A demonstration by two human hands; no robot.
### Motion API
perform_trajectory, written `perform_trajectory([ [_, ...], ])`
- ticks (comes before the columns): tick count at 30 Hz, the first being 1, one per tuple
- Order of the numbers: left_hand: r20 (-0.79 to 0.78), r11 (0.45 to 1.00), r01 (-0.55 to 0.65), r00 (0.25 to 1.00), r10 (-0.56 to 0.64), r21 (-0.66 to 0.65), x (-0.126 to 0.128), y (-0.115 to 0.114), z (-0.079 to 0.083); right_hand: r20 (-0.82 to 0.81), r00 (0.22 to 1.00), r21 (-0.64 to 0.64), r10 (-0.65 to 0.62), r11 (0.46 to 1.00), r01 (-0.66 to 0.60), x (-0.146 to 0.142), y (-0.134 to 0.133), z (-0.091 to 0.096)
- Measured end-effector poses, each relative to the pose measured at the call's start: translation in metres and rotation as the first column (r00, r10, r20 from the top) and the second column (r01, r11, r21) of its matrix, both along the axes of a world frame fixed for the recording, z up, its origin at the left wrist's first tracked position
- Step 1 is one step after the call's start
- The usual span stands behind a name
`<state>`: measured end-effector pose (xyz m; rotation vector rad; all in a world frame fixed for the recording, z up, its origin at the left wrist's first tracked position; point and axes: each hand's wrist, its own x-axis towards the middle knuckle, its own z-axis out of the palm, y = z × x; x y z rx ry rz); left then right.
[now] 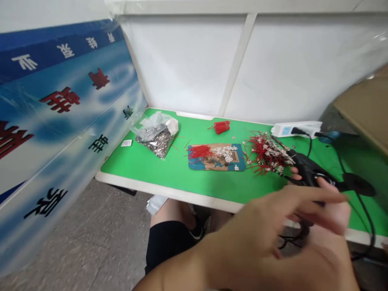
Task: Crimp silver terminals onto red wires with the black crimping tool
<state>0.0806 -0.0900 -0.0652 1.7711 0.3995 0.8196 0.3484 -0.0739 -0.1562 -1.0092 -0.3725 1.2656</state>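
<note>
My left hand (266, 230) fills the lower right foreground, blurred, its fingers bent and the thumb apart from them. Nothing shows between them. Behind it, my right hand (338, 214) is partly hidden, with its fingers around a black corded gun-shaped tool (307, 167). The tool's front end points at a tangled heap of red wires with white and metal ends (266, 153). Left of that heap, a blue and brown cardboard piece (198, 165) bears red wires (200, 151) and small white pieces (226, 153).
A clear plastic bag of small metal parts (159, 141) lies on the green tabletop (145, 165). A red wire bundle (222, 127) lies farther back. A white power strip (297, 128) with plugs sits near a cardboard box (363, 105). A printed panel (75, 113) stands at left.
</note>
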Motion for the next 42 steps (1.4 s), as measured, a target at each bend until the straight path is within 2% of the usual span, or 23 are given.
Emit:
perform_trajectory([
  [1,0.006,0.996,-0.082,0.997,0.082,0.018,0.002,0.011,-0.004,-0.031,0.999,0.030,-0.027,0.999,0.028,-0.002,0.000,0.001],
  [2,-0.013,0.985,-0.150,0.988,0.152,0.090,0.001,0.021,-0.011,-0.092,0.995,0.058,-0.049,0.997,0.054,-0.005,0.001,0.003],
  [3,-0.074,0.954,-0.246,0.963,0.261,0.169,-0.002,0.032,-0.020,-0.137,0.989,0.066,-0.047,0.996,0.057,-0.007,0.001,0.004],
  [5,-0.175,0.856,-0.399,0.865,0.470,0.328,-0.012,0.055,-0.039,-0.182,0.982,0.086,-0.047,0.994,0.063,-0.010,0.002,0.006],
  [7,-0.245,0.774,-0.448,0.771,0.587,0.447,-0.022,0.081,-0.055,-0.206,0.978,0.096,-0.037,0.994,0.058,-0.011,0.002,0.006],
  [9,-0.336,0.736,-0.423,0.692,0.639,0.528,-0.028,0.105,-0.066,-0.212,0.977,0.105,-0.031,0.993,0.054,-0.010,0.002,0.005],
  [12,-0.419,0.732,-0.349,0.642,0.642,0.586,-0.023,0.132,-0.071,-0.211,0.977,0.125,-0.011,0.991,0.038,-0.008,0.003,0.002],
  [16,-0.470,0.731,-0.253,0.624,0.624,0.634,-0.007,0.146,-0.072,-0.212,0.977,0.143,0.019,0.990,0.012,-0.005,0.005,-0.001],
  [20,-0.506,0.730,-0.236,0.585,0.634,0.642,0.003,0.146,-0.074,-0.201,0.979,0.145,0.043,0.989,-0.014,-0.005,0.004,-0.001],
  [23,-0.502,0.694,-0.211,0.553,0.665,0.688,0.005,0.146,-0.075,-0.204,0.978,0.140,0.049,0.990,-0.020,-0.006,0.004,0.002],
  [28,-0.522,0.652,-0.085,0.526,0.671,0.753,0.011,0.147,-0.072,-0.210,0.977,0.116,0.040,0.993,-0.016,-0.007,0.006,0.003],
  [33,-0.540,0.614,0.040,0.521,0.660,0.789,0.019,0.147,-0.070,-0.213,0.975,0.157,0.059,0.987,-0.026,-0.005,0.006,0.000],
  [38,-0.502,0.576,0.062,0.570,0.650,0.815,0.016,0.152,-0.073,-0.235,0.971,0.139,0.048,0.990,-0.015,-0.005,0.005,0.001],
  [42,-0.517,0.577,0.044,0.504,0.691,0.815,0.012,0.155,-0.074,-0.234,0.972,0.132,0.034,0.991,-0.003,-0.007,0.005,0.003],
])
